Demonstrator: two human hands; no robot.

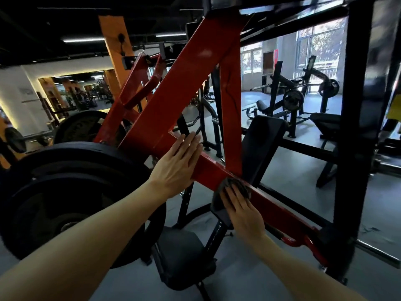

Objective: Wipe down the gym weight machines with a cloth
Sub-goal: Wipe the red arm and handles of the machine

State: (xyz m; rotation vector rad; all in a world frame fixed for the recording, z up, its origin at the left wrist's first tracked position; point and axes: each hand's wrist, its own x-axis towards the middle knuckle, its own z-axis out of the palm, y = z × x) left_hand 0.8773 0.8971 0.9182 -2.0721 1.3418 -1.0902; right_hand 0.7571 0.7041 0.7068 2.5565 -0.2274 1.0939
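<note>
The dark cloth lies limp on the red bar of the weight machine, pinned there under the right hand, whose fingers are spread nearly flat on top of it. Soft and light, it looks best worked by palm pressure rather than pinched. The left hand rests flat and empty on the same bar, just up from it, beside the black weight plates.

Glossy red painted metal beam, dark soft cloth, matt black rubbery weight plates.
</note>
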